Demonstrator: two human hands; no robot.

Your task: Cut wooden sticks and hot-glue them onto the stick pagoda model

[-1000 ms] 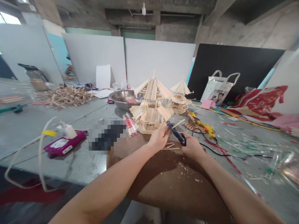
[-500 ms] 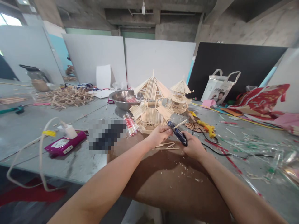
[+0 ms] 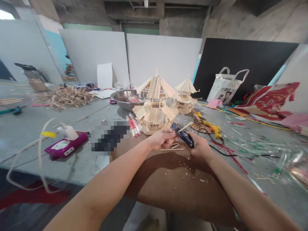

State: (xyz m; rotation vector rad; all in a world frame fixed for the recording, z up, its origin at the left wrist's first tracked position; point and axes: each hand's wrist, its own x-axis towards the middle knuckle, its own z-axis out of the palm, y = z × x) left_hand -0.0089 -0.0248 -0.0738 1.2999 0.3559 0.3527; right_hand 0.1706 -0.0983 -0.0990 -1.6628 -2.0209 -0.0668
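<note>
- On my feed, the left hand (image 3: 166, 138) has its fingers pinched together, with no gap that I can see, on the near end of a thin wooden stick (image 3: 185, 127).
- The stick slants up to the right, crossing the upper end of a dark blue tool (image 3: 187, 139), its free end standing out beyond it.
- The right hand (image 3: 201, 147) is wrapped round the tool's lower end; I can't make out the tool's working edge, so I can't tell how it meets the wood.
- Both hands hang above a brown board (image 3: 178, 189), where I see a few loose sticks (image 3: 172, 149) just below the tool and pale crumbs (image 3: 185, 173) nearer the wearer.
- Right behind the left hand I see a tiered stick pavilion (image 3: 156, 114) standing upright, with a smaller pavilion (image 3: 185, 101) behind it to the right.
- Left of the larger pavilion I have a metal bowl (image 3: 117, 101) and, nearer, some red-and-white packets (image 3: 134, 126).
- Beyond the right hand I make out a yellow glue gun (image 3: 214, 129) lying on the grey table (image 3: 93, 175).
</note>
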